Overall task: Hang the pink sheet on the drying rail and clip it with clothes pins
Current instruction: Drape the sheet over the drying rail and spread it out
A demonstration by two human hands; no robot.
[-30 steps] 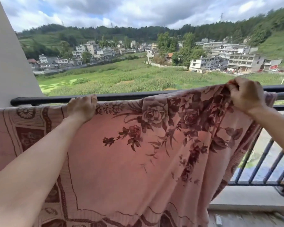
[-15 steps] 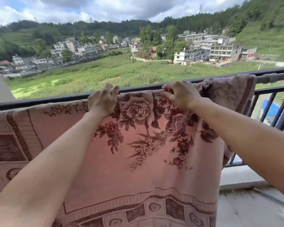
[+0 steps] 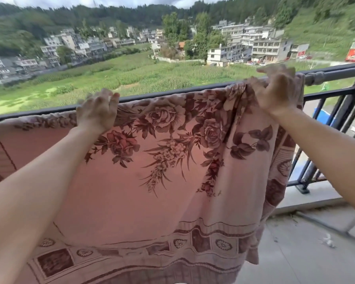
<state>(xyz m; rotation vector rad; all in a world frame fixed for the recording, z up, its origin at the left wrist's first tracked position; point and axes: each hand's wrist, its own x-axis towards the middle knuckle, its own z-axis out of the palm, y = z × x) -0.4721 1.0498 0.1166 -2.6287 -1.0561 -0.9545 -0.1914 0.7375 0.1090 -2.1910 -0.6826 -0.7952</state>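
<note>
A pink sheet point(image 3: 131, 191) with a dark red rose print and a patterned border hangs over the black balcony rail point(image 3: 336, 73), draped towards me. My left hand point(image 3: 97, 110) lies on the sheet's top edge at the rail, fingers curled over the fold. My right hand point(image 3: 277, 91) grips bunched cloth at the sheet's upper right corner, near the rail's joint. No clothes pins are in view.
Black vertical railing bars point(image 3: 324, 140) stand to the right of the sheet, above a concrete ledge point(image 3: 307, 199). The grey balcony floor point(image 3: 295, 253) lies at the lower right. Beyond the rail are green fields and buildings.
My right hand moved right along the rail, from the sheet's middle to its upper right corner, drawing the cloth with it. My left hand stayed on the top edge.
</note>
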